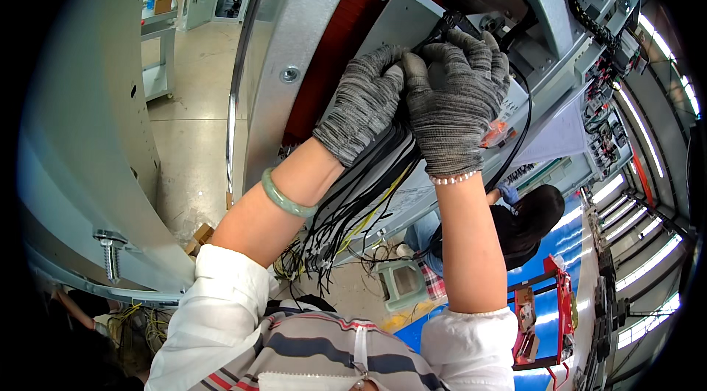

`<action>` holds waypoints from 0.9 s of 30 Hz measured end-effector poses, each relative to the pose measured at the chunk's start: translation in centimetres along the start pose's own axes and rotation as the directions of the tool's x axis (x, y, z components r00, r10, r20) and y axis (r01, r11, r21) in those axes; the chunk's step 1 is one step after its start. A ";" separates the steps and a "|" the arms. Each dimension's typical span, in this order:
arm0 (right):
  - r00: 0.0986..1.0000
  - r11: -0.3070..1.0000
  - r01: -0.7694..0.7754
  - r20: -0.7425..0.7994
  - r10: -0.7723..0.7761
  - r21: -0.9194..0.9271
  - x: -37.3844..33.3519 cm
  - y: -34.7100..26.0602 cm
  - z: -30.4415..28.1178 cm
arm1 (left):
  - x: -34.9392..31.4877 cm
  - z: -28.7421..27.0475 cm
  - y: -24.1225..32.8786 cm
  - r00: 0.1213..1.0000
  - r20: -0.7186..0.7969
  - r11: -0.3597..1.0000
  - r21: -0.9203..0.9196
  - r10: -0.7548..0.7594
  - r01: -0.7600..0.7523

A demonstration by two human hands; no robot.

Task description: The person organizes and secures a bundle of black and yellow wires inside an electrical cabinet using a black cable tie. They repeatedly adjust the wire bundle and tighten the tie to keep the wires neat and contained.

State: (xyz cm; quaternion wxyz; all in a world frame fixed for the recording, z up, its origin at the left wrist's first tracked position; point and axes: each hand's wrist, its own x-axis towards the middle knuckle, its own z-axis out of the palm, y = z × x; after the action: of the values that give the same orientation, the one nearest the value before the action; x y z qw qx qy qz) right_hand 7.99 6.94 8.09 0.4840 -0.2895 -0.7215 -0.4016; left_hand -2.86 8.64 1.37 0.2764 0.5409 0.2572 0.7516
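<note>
Both my hands wear grey striped knit gloves and work close together inside a metal cabinet. My left hand (366,102) is closed, its thumb and fingers curled around the upper part of a bundle of black cables (381,152). Beside it, my right hand (455,100) bends its fingers over the same bundle, the thumb near the left hand's fingertips. Below the hands the cables fan out into many loose ends, with a yellow-green wire (375,210) among them. More black cable (458,21) shows beyond the right fingertips. What lies under both palms is hidden.
A galvanized frame post (294,60) stands left of my hands, with a dark red panel (324,67) behind it. A grey cabinet panel (88,133) fills the far left. At lower right are a person (526,225), a plastic stool (403,284) and a red cart (563,310).
</note>
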 end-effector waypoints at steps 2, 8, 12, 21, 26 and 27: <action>1.000 1.000 -0.016 0.013 0.016 -0.021 0.0 0.2 0.2 | -0.1 0.5 0.7 1.000 -0.021 0.997 0.074 -0.018 0.020; 0.979 0.992 -0.080 0.180 0.096 -0.095 1.3 -0.4 -0.1 | 0.2 0.4 0.1 0.997 -0.061 0.957 0.290 0.049 -0.029; 0.959 0.980 -0.058 0.262 0.107 -0.190 2.1 -0.1 -0.3 | 0.2 1.0 0.2 0.991 -0.136 0.984 0.178 0.012 0.013; 0.961 0.997 0.024 0.273 -0.042 0.070 2.7 3.3 -1.3 | 1.3 1.3 1.7 0.984 -0.168 0.990 0.138 0.053 -0.029; 0.979 1.000 0.020 0.202 -0.024 0.020 2.0 2.2 -1.4 | 1.6 1.0 0.5 0.981 -0.159 0.992 0.076 0.109 -0.098; 0.978 1.000 -0.008 0.207 0.003 0.024 1.9 2.1 -1.1 | 1.7 0.9 0.3 0.984 -0.141 0.992 0.075 0.108 -0.098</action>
State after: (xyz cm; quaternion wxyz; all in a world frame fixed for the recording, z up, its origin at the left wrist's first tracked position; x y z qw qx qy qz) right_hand 9.52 7.17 10.69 0.4110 -0.3259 -0.7720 -0.3590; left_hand -2.50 9.71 2.92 0.1994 0.5065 0.2735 0.7930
